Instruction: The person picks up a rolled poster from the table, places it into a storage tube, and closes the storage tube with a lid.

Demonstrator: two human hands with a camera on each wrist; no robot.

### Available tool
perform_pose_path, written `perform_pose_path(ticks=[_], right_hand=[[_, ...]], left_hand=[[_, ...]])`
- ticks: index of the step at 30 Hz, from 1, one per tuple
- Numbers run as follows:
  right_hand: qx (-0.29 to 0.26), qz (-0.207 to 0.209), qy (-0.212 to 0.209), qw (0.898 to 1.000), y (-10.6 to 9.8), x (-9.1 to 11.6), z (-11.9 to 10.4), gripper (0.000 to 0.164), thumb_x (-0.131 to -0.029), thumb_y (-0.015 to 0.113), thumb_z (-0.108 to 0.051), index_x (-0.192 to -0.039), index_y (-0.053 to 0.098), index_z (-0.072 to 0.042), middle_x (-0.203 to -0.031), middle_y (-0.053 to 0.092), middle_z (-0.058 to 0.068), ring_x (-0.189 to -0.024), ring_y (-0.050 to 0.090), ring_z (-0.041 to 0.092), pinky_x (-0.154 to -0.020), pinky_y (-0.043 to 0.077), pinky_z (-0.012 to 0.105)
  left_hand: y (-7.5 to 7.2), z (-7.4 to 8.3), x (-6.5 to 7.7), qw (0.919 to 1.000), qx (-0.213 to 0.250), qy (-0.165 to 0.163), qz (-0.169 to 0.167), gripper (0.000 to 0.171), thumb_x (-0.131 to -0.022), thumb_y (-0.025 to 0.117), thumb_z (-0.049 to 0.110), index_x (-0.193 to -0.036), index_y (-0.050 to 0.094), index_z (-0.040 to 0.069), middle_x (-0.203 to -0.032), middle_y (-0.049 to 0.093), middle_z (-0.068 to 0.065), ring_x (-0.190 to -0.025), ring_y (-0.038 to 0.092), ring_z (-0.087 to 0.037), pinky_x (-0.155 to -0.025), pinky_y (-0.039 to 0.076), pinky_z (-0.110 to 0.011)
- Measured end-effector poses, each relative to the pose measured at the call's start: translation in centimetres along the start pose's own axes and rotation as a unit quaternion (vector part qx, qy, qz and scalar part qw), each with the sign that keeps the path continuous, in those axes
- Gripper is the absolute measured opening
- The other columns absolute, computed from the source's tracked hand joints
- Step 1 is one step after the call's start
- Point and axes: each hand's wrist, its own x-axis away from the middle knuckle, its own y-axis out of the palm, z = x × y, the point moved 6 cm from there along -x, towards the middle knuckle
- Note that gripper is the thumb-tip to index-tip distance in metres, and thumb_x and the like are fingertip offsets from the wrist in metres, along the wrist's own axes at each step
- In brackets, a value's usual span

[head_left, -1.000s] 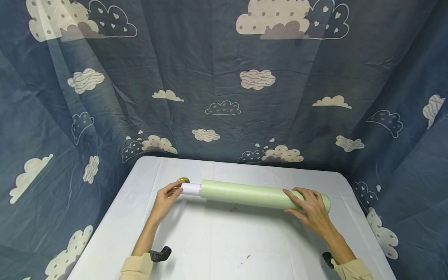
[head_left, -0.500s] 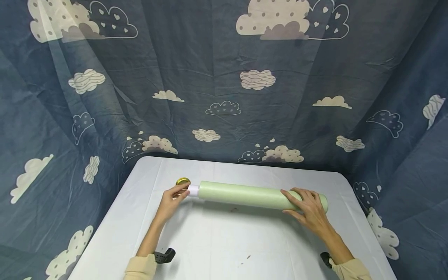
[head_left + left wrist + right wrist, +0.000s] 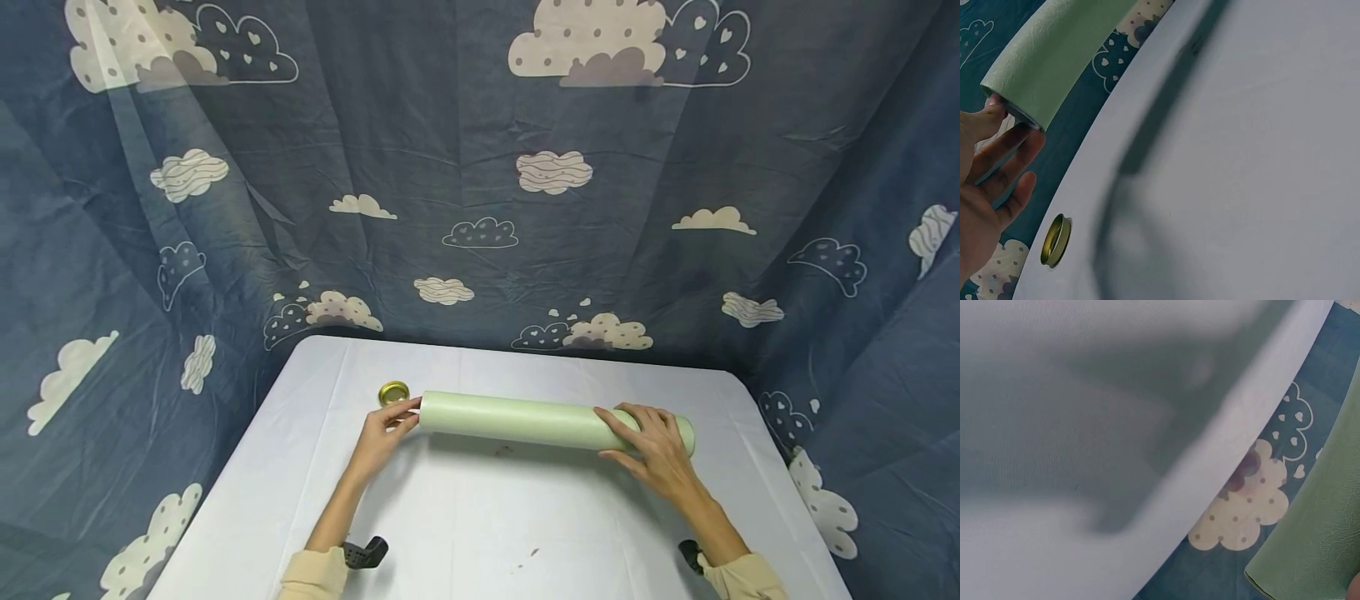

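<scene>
A long pale green roll lies level above the white table in the head view. My right hand grips it near its right end, thumb below and fingers over the top. My left hand is at the open left end, thumb and fingertips at the opening. In the left wrist view, the end of a white tube shows as a greyish ring just inside the green roll, between my thumb and fingers. The rest of that tube is hidden inside. Only a fingertip of my right hand shows in the right wrist view.
A gold jar lid lies on the white table just behind my left fingertips. Small dark marks show near the table's front. A dark blue cloud-patterned curtain surrounds the back and sides.
My left hand has moved right, sliding the white tube into the green roll until it no longer shows in the head view. The roll has shifted slightly left; more of the gold lid shows.
</scene>
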Motion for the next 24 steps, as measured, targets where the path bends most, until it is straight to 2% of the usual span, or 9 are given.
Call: perform_pose_path(ticks=[4, 8, 11, 14, 16, 19, 22, 24], right_hand=[[0.003, -0.004, 0.003, 1.000, 0.1, 0.0, 0.0, 0.067, -0.091, 0.061, -0.066, -0.143, 0.063, -0.024, -0.122, 0.066, 0.019, -0.110, 0.061, 0.041, -0.093, 0.041, 0.063], [0.000, -0.005, 0.005, 1.000, 0.1, 0.2, 0.0, 0.068, -0.088, 0.065, -0.063, -0.143, 0.063, -0.024, -0.122, 0.066, 0.019, -0.110, 0.060, 0.042, -0.093, 0.041, 0.063], [0.001, -0.005, 0.005, 1.000, 0.1, 0.2, -0.1, 0.068, -0.090, 0.062, -0.066, -0.143, 0.064, -0.024, -0.122, 0.066, 0.019, -0.109, 0.060, 0.041, -0.093, 0.041, 0.062], [0.006, -0.004, 0.007, 1.000, 0.0, 0.5, 0.0, 0.069, -0.094, 0.053, -0.070, -0.143, 0.063, -0.024, -0.121, 0.067, 0.019, -0.109, 0.061, 0.041, -0.092, 0.042, 0.062], [0.007, -0.005, 0.013, 1.000, 0.0, 0.7, 0.1, 0.069, -0.094, 0.050, -0.072, -0.144, 0.063, -0.025, -0.122, 0.067, 0.019, -0.109, 0.061, 0.041, -0.093, 0.042, 0.062], [0.007, -0.006, 0.017, 1.000, -0.1, 0.9, 0.3, 0.069, -0.094, 0.051, -0.071, -0.144, 0.063, -0.025, -0.123, 0.067, 0.019, -0.110, 0.061, 0.042, -0.094, 0.042, 0.062], [0.007, -0.008, 0.021, 1.000, -0.2, 1.2, 0.4, 0.069, -0.095, 0.050, -0.071, -0.144, 0.062, -0.024, -0.123, 0.066, 0.019, -0.110, 0.060, 0.042, -0.095, 0.041, 0.062], [0.007, -0.008, 0.023, 1.000, -0.2, 1.3, 0.5, 0.070, -0.096, 0.048, -0.072, -0.144, 0.062, -0.024, -0.123, 0.066, 0.019, -0.110, 0.060, 0.042, -0.095, 0.041, 0.063]], left_hand=[[0.2, -0.7, 0.0, 0.9999, 0.006, 0.000, 0.008, 0.031, -0.094, 0.073, 0.005, -0.125, 0.073, 0.000, -0.120, 0.075, -0.017, -0.098, 0.072, -0.019, -0.089, 0.055, -0.022], [0.2, -0.7, 0.3, 0.9999, 0.013, 0.009, 0.006, 0.030, -0.096, 0.072, 0.009, -0.125, 0.074, 0.003, -0.123, 0.075, -0.015, -0.100, 0.071, -0.015, -0.089, 0.055, -0.022], [0.0, -0.8, 0.6, 1.0000, 0.005, 0.008, -0.001, 0.030, -0.098, 0.070, 0.015, -0.127, 0.073, 0.006, -0.127, 0.073, -0.013, -0.106, 0.070, -0.016, -0.090, 0.053, -0.023], [-0.4, -1.1, 0.9, 0.9999, -0.009, -0.006, -0.003, 0.032, -0.099, 0.069, 0.017, -0.129, 0.072, 0.006, -0.129, 0.073, -0.011, -0.111, 0.069, -0.022, -0.092, 0.052, -0.025], [-0.8, -1.6, 1.1, 0.9995, -0.024, -0.020, 0.002, 0.034, -0.100, 0.069, 0.017, -0.132, 0.070, 0.005, -0.130, 0.072, -0.013, -0.113, 0.068, -0.027, -0.095, 0.053, -0.031], [-1.7, -2.4, 1.2, 0.9974, -0.063, -0.030, 0.017, 0.040, -0.100, 0.069, 0.017, -0.136, 0.064, 0.000, -0.133, 0.068, -0.019, -0.118, 0.065, -0.035, -0.100, 0.055, -0.045], [-2.6, -3.4, 1.1, 0.9916, -0.119, -0.034, 0.037, 0.048, -0.099, 0.070, 0.020, -0.139, 0.058, -0.003, -0.138, 0.061, -0.024, -0.125, 0.059, -0.041, -0.105, 0.050, -0.059], [-3.1, -4.0, 0.9, 0.9860, -0.156, -0.034, 0.049, 0.056, -0.098, 0.073, 0.023, -0.142, 0.054, -0.005, -0.142, 0.055, -0.027, -0.131, 0.052, -0.044, -0.110, 0.044, -0.064]])
